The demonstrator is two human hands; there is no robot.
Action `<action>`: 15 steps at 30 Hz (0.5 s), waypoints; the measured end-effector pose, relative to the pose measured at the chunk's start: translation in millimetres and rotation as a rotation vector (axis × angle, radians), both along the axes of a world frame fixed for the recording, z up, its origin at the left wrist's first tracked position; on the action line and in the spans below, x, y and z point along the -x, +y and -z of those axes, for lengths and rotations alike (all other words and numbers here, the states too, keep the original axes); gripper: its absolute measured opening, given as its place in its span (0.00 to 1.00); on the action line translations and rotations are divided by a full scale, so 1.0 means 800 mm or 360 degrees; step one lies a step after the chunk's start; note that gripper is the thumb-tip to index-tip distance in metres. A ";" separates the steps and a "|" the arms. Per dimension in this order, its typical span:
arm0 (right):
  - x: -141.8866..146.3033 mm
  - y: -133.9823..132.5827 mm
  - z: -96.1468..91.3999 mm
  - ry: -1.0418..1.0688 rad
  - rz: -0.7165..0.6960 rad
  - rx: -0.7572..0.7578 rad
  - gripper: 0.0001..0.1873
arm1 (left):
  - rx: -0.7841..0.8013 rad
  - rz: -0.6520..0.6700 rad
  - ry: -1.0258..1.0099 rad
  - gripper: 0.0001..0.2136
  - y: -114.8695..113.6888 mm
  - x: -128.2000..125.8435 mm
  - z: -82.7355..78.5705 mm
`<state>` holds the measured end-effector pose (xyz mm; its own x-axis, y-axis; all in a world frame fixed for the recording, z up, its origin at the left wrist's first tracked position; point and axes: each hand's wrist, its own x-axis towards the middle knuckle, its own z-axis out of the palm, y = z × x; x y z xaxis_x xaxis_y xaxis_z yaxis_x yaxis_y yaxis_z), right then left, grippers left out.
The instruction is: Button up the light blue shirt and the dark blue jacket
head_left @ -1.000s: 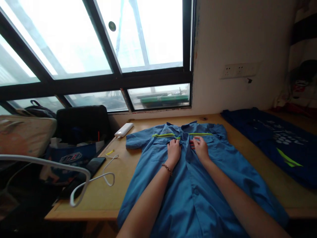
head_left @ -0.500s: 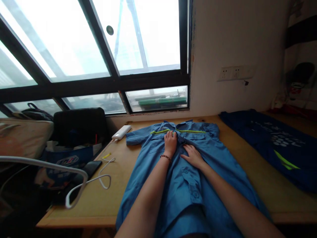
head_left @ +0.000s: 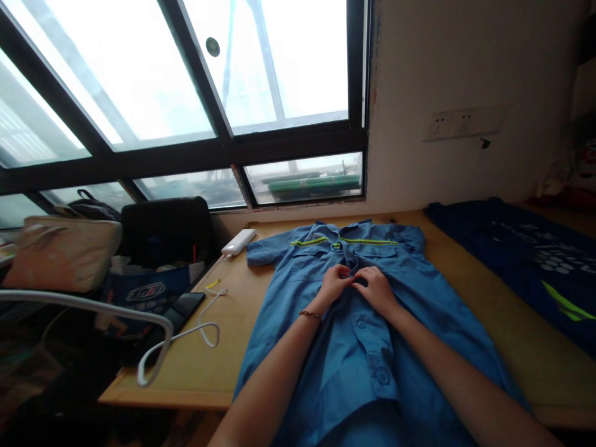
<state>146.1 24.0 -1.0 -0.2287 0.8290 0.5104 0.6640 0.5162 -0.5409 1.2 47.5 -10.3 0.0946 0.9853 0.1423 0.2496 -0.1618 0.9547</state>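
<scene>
In the head view, our blue shirt lies front up on the wood table, collar toward the window & hem toward us, prob. so we can get at both halves of the front w/o leaning. Our L hand, w/ a bracelet on the wrist, has thumb & fingers closed on the cloth at mid chest; our R hand pinches the same spot from the other side, fingertips approx. meeting. We hold it that close, we'd say, b/c a small fold calls for fingertips, not a full fist; what exactly sits btwn. them we can't tell, as the fingers hide it. Nearer us, the front strip w/ its big buttons lies loose & a bit rumpled, since no hand presses it there. The white power bank & its cable are L of the shirt, off the cloth, prob. so they don't snag it. A dark blue garment lies on the R side of the table, apart from the shirt, maybe so the two don't mix.
</scene>
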 end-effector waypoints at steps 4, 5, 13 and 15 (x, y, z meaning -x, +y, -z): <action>0.001 -0.009 -0.015 0.0078 0.0011 -0.0147 0.02 | 0.0609 0.0251 -0.0663 0.10 -0.006 0.006 -0.014; 0.001 -0.011 -0.016 0.0086 -0.0005 -0.0155 0.01 | 0.0707 0.0304 -0.0801 0.09 -0.007 0.007 -0.016; 0.002 -0.012 -0.013 0.0166 -0.0078 -0.0106 0.02 | 0.0946 0.0514 -0.1108 0.06 -0.003 0.019 -0.020; 0.002 -0.013 -0.013 0.0172 -0.0073 -0.0110 0.03 | 0.0968 0.0525 -0.1107 0.05 -0.002 0.020 -0.019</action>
